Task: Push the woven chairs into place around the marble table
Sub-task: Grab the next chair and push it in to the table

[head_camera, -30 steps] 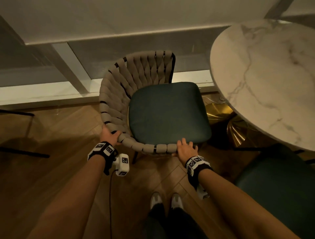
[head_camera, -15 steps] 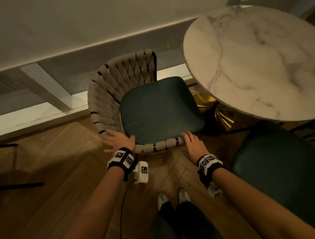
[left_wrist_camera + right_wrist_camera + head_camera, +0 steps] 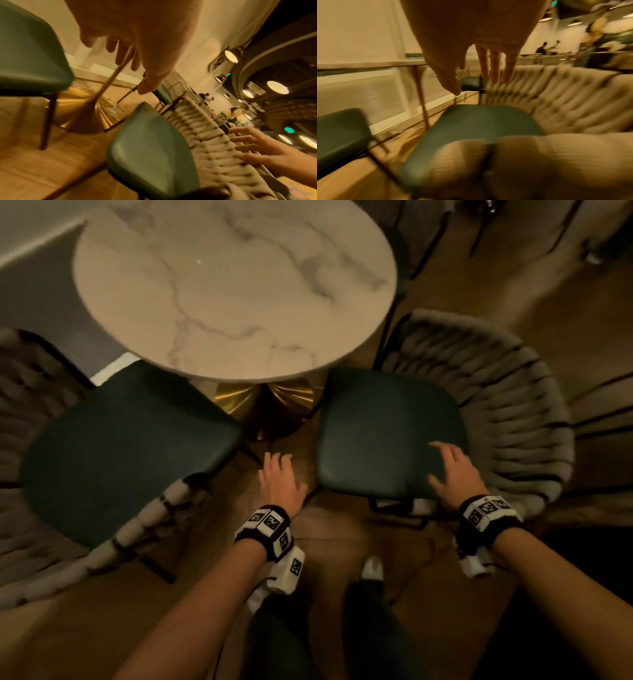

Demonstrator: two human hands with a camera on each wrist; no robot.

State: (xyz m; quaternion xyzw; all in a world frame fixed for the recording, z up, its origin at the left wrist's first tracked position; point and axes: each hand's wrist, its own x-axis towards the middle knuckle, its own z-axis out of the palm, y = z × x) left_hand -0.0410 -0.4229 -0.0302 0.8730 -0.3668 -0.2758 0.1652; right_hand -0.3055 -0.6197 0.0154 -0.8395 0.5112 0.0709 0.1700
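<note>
The round marble table (image 3: pixel 233 285) stands on a gold pedestal (image 3: pixel 270 405). A woven chair with a dark green seat (image 3: pixel 130 446) sits at its left, partly under the top. A second woven chair (image 3: pixel 513 412) with a green seat (image 3: pixel 387 433) stands at the right, its front edge near the table rim. My left hand (image 3: pixel 284 470) hovers over the floor between the two chairs, fingers relaxed, holding nothing. My right hand (image 3: pixel 442 465) is spread above the right seat's near corner; in the right wrist view its fingers (image 3: pixel 494 70) hang free above the seat (image 3: pixel 479 128).
Another chair (image 3: pixel 411 241) stands beyond the table at the far right. More dark chair legs (image 3: pixel 599 412) crowd the right edge. A wall runs behind the left chair. My shoes (image 3: pixel 372 568) stand on the wooden floor (image 3: pixel 342 535) between the chairs.
Both hands have let go of the left chair's woven rim and moved right. The view has swung to the second chair, with my right hand now above its seat.
</note>
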